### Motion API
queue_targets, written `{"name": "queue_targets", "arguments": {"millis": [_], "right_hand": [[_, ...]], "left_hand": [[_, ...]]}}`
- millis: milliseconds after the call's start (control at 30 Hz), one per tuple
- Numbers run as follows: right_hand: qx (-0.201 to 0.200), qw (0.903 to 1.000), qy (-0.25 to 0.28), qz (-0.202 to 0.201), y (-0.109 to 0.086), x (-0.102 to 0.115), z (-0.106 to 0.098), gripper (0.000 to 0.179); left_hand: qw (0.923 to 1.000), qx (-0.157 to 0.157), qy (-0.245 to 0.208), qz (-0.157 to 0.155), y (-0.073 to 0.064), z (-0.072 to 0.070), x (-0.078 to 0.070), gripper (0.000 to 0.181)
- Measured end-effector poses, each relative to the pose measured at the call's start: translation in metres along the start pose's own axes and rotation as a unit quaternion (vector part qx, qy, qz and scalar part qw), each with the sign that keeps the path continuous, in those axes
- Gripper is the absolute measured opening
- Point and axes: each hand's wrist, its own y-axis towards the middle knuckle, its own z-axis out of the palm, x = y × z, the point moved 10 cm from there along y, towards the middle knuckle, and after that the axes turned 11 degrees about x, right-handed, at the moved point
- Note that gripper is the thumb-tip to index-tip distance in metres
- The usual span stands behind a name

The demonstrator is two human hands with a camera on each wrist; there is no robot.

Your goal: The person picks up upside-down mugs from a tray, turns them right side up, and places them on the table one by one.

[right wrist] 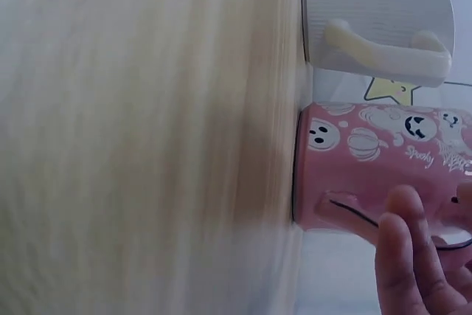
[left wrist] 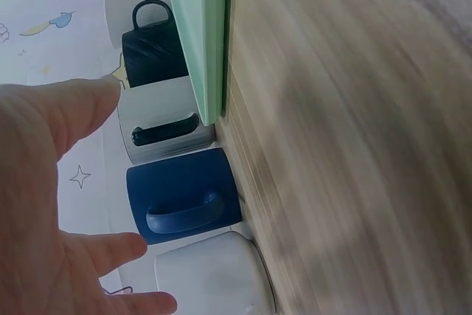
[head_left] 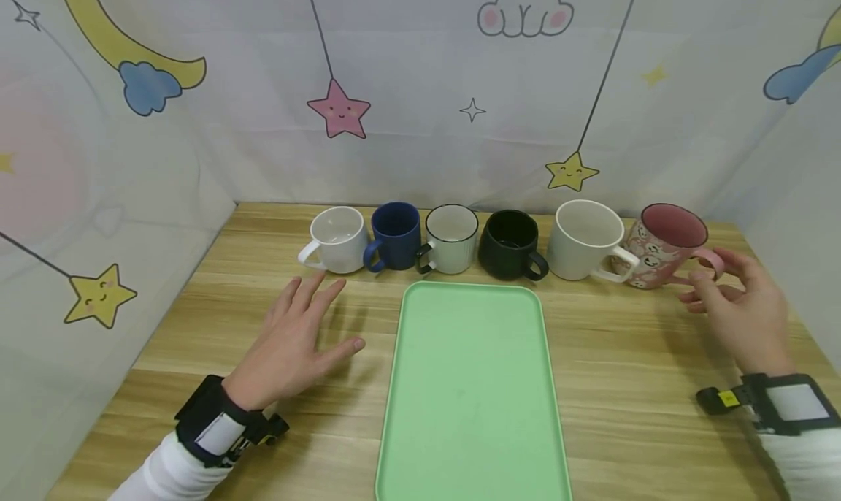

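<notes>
My right hand (head_left: 749, 315) is at the handle of a pink mug (head_left: 647, 256) printed with white ghosts and pumpkins, the rightmost in a row of mugs. Its thumb and fingers (right wrist: 394, 248) curl about that handle, and the mug stands upright on the table. My left hand (head_left: 285, 347) hovers over the left part of the table, fingers spread, holding nothing. Nearest to it is a small white mug (head_left: 342, 249) at the row's left end, with a dark blue mug (left wrist: 184, 182) beside it.
Between the hands lies a bare light green tray (head_left: 473, 384) on the wooden table (head_left: 624, 384). Behind it stand a white mug with a black rim (head_left: 453, 249), a black mug (head_left: 502, 253) and a larger white mug (head_left: 578, 249). A printed cloth (head_left: 420, 158) hangs close behind the row.
</notes>
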Motion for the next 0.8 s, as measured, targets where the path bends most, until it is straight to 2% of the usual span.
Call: {"name": "queue_targets", "arguments": {"millis": [133,200,300,400,500,667,800], "right_hand": [[-0.034,0.9986,-0.038,0.013,-0.004,0.007,-0.006,0.063],[-0.062,0.9967,-0.052,0.003,-0.006,0.015,-0.011,0.064],[-0.097,0.9917,-0.078,-0.033,-0.011,0.031,-0.016,0.062],[-0.111,0.9866,-0.097,-0.071,-0.015,0.049,-0.017,0.058],[-0.103,0.9833,-0.107,-0.105,-0.019,0.067,-0.013,0.054],[-0.065,0.9778,-0.112,-0.164,-0.025,0.096,-0.001,0.05],[-0.043,0.9682,-0.11,-0.221,-0.032,0.12,0.009,0.05]], "left_hand": [[1.0,-0.005,-0.001,0.002,0.001,-0.001,-0.001,0.091],[1.0,-0.005,-0.003,0.001,0.001,-0.001,-0.001,0.091],[1.0,-0.008,-0.004,0.003,0.002,-0.002,-0.002,0.091],[0.9999,-0.013,-0.004,0.008,0.004,-0.004,-0.004,0.09],[0.9998,-0.016,-0.005,0.011,0.006,-0.005,-0.006,0.09],[0.9996,-0.021,-0.01,0.014,0.008,-0.009,-0.008,0.09],[0.9993,-0.031,-0.009,0.02,0.009,-0.011,-0.011,0.088]]}}
